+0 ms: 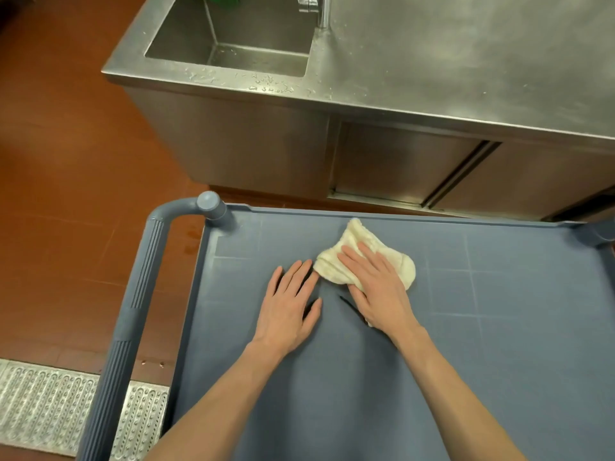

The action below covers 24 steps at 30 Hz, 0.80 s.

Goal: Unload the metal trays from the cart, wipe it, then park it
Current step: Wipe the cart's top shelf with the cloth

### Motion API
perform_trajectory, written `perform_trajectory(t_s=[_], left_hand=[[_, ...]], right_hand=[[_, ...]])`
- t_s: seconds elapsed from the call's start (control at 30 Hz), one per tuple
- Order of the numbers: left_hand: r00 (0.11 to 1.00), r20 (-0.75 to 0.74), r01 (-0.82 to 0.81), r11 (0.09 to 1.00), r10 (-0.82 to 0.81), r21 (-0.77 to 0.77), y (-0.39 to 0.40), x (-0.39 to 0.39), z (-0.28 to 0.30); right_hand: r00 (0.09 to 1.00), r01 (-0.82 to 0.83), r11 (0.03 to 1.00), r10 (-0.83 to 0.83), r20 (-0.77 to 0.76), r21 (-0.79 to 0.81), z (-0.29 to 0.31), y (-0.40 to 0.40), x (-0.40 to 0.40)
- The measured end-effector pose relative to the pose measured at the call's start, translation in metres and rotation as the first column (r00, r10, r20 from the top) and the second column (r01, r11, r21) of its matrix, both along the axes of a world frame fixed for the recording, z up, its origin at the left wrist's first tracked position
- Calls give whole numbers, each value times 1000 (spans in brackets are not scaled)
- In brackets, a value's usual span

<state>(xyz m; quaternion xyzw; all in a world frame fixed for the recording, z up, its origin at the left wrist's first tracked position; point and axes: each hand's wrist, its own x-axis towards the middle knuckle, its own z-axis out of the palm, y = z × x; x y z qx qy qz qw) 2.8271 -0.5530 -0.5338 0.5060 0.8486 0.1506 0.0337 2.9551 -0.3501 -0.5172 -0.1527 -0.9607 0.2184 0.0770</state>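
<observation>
The blue-grey plastic cart [499,327] fills the lower half of the view, its top shelf bare of trays. A crumpled white cloth [336,266] lies on the shelf near its far edge. My right hand [376,287] presses flat on the cloth, fingers spread over it. My left hand [289,307] rests flat on the shelf just left of the cloth, fingertips close to its edge, holding nothing. No metal trays are in view.
The cart's ribbed handle [133,314] runs along its left side. A stainless counter [466,61] with a wet sink [233,38] and tap stands right behind the cart. Red floor lies to the left, with a metal drain grate [50,404] at the lower left.
</observation>
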Motion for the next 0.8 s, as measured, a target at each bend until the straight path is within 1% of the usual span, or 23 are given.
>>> perform_trajectory(t_s=[0.07,0.13,0.2,0.27,0.33,0.43,0.5,0.63,0.8], left_hand=[[1000,-11,-16,1000,16,-5,-7,-11,3],[997,-23,-77,997,77,-12,-20,-25,5],[989,-19,-145,989,145,-3,-37,-40,5],[990,1,-141,990,141,-3,-51,-49,3],[993,29,-116,993,116,-3,-56,-51,1],[990,60,-131,991,131,-2,-54,-51,2],[989,69,-134,991,134,-6,-53,-52,4],[989,68,-131,991,129,14,-54,-52,5],[989,85,-132,985,123,112,-55,-53,2]], right_hand=[[999,51,999,-51,-14,9,0,1,15],[986,166,986,-166,-17,4,1,3,20],[952,307,952,-307,-5,-13,1,5,14],[908,420,907,-420,7,-32,2,2,-1],[874,485,873,-486,-8,-45,3,-2,-19],[842,538,842,-539,-29,-33,5,-9,-46],[846,533,846,-533,-17,3,4,-18,-65],[893,451,891,-450,-22,48,5,-40,-98],[954,298,949,-300,-2,99,3,-77,-139]])
